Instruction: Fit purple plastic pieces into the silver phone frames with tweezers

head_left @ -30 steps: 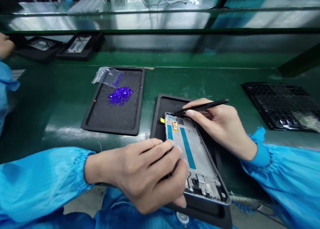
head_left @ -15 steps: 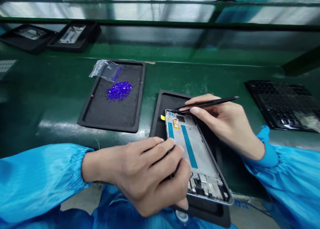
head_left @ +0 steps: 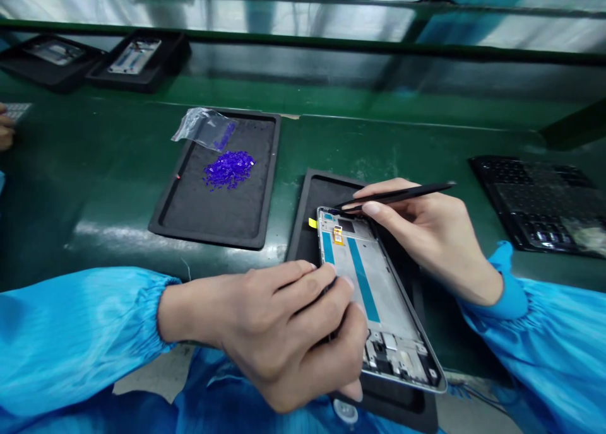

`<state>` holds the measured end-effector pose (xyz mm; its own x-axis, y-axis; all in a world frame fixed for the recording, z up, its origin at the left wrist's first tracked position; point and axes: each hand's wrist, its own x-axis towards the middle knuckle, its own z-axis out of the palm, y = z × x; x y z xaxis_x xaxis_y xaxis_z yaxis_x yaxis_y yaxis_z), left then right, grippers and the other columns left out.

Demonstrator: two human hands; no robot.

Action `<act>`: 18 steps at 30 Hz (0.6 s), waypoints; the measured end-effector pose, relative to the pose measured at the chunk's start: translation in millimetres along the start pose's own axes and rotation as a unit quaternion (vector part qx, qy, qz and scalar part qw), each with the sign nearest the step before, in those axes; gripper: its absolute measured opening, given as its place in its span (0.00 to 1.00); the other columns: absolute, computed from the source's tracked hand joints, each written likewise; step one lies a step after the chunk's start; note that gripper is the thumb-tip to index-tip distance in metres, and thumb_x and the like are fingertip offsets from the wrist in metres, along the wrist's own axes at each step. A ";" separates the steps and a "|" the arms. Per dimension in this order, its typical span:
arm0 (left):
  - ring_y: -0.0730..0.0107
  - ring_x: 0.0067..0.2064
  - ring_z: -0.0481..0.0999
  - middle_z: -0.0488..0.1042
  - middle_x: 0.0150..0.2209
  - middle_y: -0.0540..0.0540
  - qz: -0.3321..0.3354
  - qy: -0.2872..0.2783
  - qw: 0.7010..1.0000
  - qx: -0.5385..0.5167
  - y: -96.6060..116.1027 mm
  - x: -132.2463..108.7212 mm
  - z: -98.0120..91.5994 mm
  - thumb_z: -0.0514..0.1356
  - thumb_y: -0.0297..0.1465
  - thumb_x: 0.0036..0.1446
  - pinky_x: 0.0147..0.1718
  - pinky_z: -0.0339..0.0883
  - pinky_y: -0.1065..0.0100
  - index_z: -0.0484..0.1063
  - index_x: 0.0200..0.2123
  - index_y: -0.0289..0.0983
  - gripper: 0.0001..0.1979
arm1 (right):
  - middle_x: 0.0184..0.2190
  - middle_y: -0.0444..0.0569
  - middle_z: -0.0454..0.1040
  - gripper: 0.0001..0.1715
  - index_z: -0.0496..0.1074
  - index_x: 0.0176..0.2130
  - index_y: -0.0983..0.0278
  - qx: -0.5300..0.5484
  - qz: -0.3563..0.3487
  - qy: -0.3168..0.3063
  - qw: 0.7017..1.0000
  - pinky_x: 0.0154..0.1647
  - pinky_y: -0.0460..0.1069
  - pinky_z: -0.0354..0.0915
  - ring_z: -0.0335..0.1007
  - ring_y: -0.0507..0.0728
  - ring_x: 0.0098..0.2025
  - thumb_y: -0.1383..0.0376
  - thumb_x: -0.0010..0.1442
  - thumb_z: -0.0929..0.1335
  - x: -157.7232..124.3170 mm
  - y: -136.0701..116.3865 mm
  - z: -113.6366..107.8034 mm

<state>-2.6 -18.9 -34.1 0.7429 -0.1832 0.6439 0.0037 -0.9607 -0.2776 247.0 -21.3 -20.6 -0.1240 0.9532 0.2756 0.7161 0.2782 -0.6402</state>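
A phone's metal mid-frame (head_left: 374, 295) lies tilted on a black mat (head_left: 326, 191), with teal strips and a small yellow-orange tab on its face. My left hand (head_left: 288, 327) grips its near left edge, and a slim dark item shows between the fingers, too hidden to name. My right hand (head_left: 430, 238) is shut on black tweezers (head_left: 402, 195), whose tips reach the frame's top edge. My left hand hides part of the frame.
A black tray (head_left: 189, 200) holds purple bits (head_left: 230, 169) and a clear plastic bag (head_left: 206, 128). A dark perforated mat (head_left: 534, 200) lies right. Black trays (head_left: 137, 58) stand on a back shelf. A co-worker's fingers (head_left: 4, 128) show at the left edge.
The view has tilted, and the phone frame sits slightly further right in the picture. My hands keep their holds. A co-worker's fingers have returned at the left edge.
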 end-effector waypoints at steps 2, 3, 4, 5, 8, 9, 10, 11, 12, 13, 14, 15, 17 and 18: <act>0.51 0.46 0.83 0.81 0.43 0.33 0.001 -0.001 1.000 0.000 -0.4 0.1 -0.7 0.52 0.48 0.69 0.44 0.80 0.59 0.78 0.46 0.27 0.29 | 0.43 0.48 0.82 0.11 0.81 0.35 0.61 0.003 -0.002 0.003 1.000 0.39 0.48 0.74 0.79 0.56 0.41 0.63 0.66 0.68 0.0 0.4 0.0; 0.51 0.46 0.83 0.81 0.43 0.33 0.001 -0.001 1.000 0.001 -0.6 0.3 -0.8 0.52 0.49 0.69 0.44 0.80 0.59 0.78 0.46 0.27 0.29 | 0.43 0.48 0.81 0.11 0.81 0.35 0.61 0.005 -0.001 0.005 1.000 0.39 0.48 0.74 0.79 0.56 0.41 0.63 0.66 0.68 0.2 0.5 0.0; 0.51 0.46 0.83 0.82 0.43 0.33 0.001 0.000 1.000 0.001 -0.8 0.5 -0.8 0.52 0.49 0.68 0.44 0.80 0.59 0.78 0.45 0.27 0.29 | 0.43 0.48 0.81 0.11 0.81 0.34 0.61 0.009 0.000 0.006 1.000 0.39 0.48 0.74 0.78 0.56 0.41 0.63 0.66 0.68 0.4 0.5 -0.1; 0.51 0.45 0.83 0.82 0.43 0.33 0.000 0.003 1.000 0.001 -0.9 0.8 -0.6 0.52 0.49 0.68 0.43 0.80 0.60 0.78 0.45 0.27 0.29 | 0.43 0.48 0.81 0.12 0.81 0.34 0.62 0.013 0.002 0.005 1.000 0.39 0.47 0.73 0.78 0.55 0.41 0.63 0.67 0.68 0.8 0.3 -0.2; 0.52 0.45 0.83 0.82 0.42 0.34 0.000 0.005 1.000 -0.002 -0.8 1.4 0.1 0.53 0.50 0.68 0.42 0.80 0.61 0.78 0.45 0.27 0.30 | 0.42 0.49 0.81 0.13 0.80 0.34 0.64 0.020 0.010 -0.005 1.000 0.39 0.45 0.72 0.78 0.54 0.40 0.64 0.67 0.67 2.2 -0.9 -0.4; 0.52 0.45 0.83 0.82 0.42 0.34 0.000 0.003 1.000 -0.003 -0.6 1.5 0.3 0.53 0.50 0.68 0.42 0.80 0.61 0.78 0.45 0.27 0.30 | 0.42 0.50 0.81 0.13 0.80 0.34 0.65 0.018 0.011 -0.010 1.000 0.39 0.45 0.72 0.78 0.54 0.40 0.64 0.67 0.67 2.6 -1.4 -0.4; 0.53 0.45 0.83 0.82 0.43 0.34 0.000 0.002 1.000 -0.003 -0.4 1.5 0.3 0.52 0.50 0.68 0.42 0.80 0.61 0.78 0.45 0.27 0.30 | 0.42 0.50 0.81 0.13 0.80 0.34 0.65 0.015 0.010 -0.013 1.000 0.39 0.45 0.72 0.78 0.54 0.40 0.64 0.67 0.67 3.0 -1.9 -0.4; 0.53 0.45 0.83 0.82 0.43 0.34 -0.002 0.000 1.000 -0.003 -0.1 1.4 0.3 0.52 0.49 0.69 0.42 0.80 0.61 0.78 0.45 0.27 0.29 | 0.42 0.50 0.81 0.13 0.80 0.34 0.65 0.012 0.007 -0.013 1.000 0.39 0.45 0.72 0.78 0.54 0.40 0.64 0.67 0.67 3.3 -2.4 -0.5; 0.53 0.45 0.83 0.82 0.43 0.34 -0.004 -0.001 1.000 -0.002 0.2 1.3 0.2 0.52 0.48 0.69 0.43 0.80 0.61 0.78 0.45 0.28 0.29 | 0.42 0.50 0.81 0.13 0.80 0.34 0.64 0.011 0.004 -0.012 1.000 0.39 0.46 0.72 0.78 0.54 0.40 0.64 0.67 0.67 3.5 -2.8 -0.6; 0.53 0.45 0.83 0.82 0.43 0.34 -0.008 -0.002 1.000 -0.001 0.5 1.0 0.1 0.52 0.48 0.69 0.43 0.80 0.60 0.78 0.45 0.28 0.28 | 0.42 0.49 0.81 0.13 0.80 0.34 0.64 0.013 0.004 -0.011 1.000 0.39 0.46 0.72 0.78 0.54 0.40 0.63 0.67 0.68 3.7 -3.2 -0.8; 0.53 0.45 0.83 0.82 0.43 0.34 -0.008 -0.001 1.000 0.000 0.8 0.8 0.0 0.51 0.48 0.69 0.43 0.80 0.60 0.78 0.45 0.28 0.28 | 0.42 0.49 0.81 0.12 0.80 0.35 0.64 0.016 0.004 -0.011 1.000 0.39 0.46 0.73 0.78 0.54 0.40 0.63 0.67 0.68 3.7 -3.6 -1.1; 0.53 0.45 0.83 0.81 0.43 0.33 -0.008 0.000 1.000 0.001 1.0 0.6 0.0 0.51 0.48 0.69 0.43 0.80 0.60 0.78 0.45 0.28 0.29 | 0.42 0.49 0.81 0.12 0.80 0.35 0.64 0.021 0.007 -0.012 1.000 0.38 0.45 0.73 0.78 0.54 0.39 0.63 0.67 0.68 3.7 -4.0 -1.5; 0.53 0.46 0.83 0.81 0.44 0.33 -0.006 0.002 1.000 0.001 1.2 0.1 0.3 0.52 0.48 0.69 0.44 0.80 0.60 0.78 0.45 0.27 0.29 | 0.41 0.49 0.81 0.12 0.80 0.36 0.64 0.027 0.017 -0.015 0.999 0.37 0.45 0.73 0.78 0.54 0.39 0.63 0.67 0.68 3.5 -4.6 -2.1; 0.53 0.45 0.83 0.81 0.44 0.33 -0.003 0.004 1.000 0.001 1.3 0.0 0.6 0.52 0.49 0.69 0.44 0.80 0.60 0.78 0.45 0.27 0.29 | 0.41 0.50 0.81 0.12 0.80 0.36 0.64 0.028 0.020 -0.015 0.999 0.38 0.45 0.73 0.78 0.54 0.39 0.63 0.67 0.68 3.4 -4.7 -2.2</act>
<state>-2.2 -20.0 -34.9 0.7371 -0.1784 0.6518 0.0102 -0.9614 -0.2748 244.7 -19.6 -15.1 -0.1166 0.9666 0.2284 0.6808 0.2452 -0.6902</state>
